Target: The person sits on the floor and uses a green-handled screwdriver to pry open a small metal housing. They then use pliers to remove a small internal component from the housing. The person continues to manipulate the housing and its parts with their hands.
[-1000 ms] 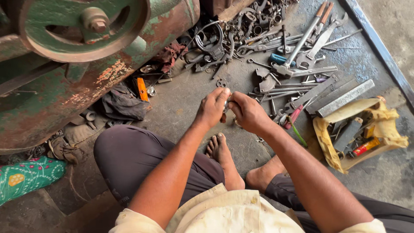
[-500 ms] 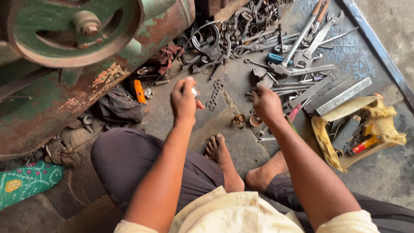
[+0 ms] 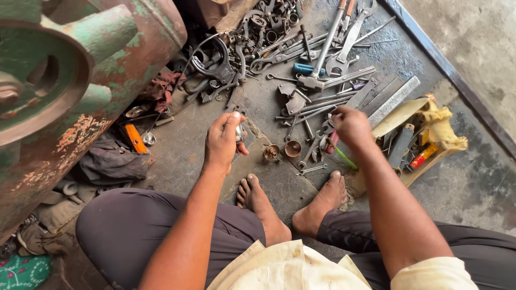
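Note:
My left hand (image 3: 224,140) is closed around a small shiny metal part (image 3: 239,132), held above the dark floor in front of my knees. My right hand (image 3: 350,125) reaches down into a spread of spanners and rods (image 3: 317,102); its fingers are curled over them, and what they grip is hidden. Two small brass-coloured cups (image 3: 282,151) lie on the floor between the hands. My bare feet (image 3: 290,201) rest just below them.
A big rusty green machine with a pulley wheel (image 3: 48,80) fills the left side. Rags (image 3: 110,161) and an orange tool (image 3: 134,138) lie beside it. A yellowish open box of tools (image 3: 424,139) sits at the right. A metal bar (image 3: 446,70) runs diagonally at the far right.
The hands were together at first, then parted. My right hand has moved right into the spanners, and my left hand has kept the small metal part and drawn it closer.

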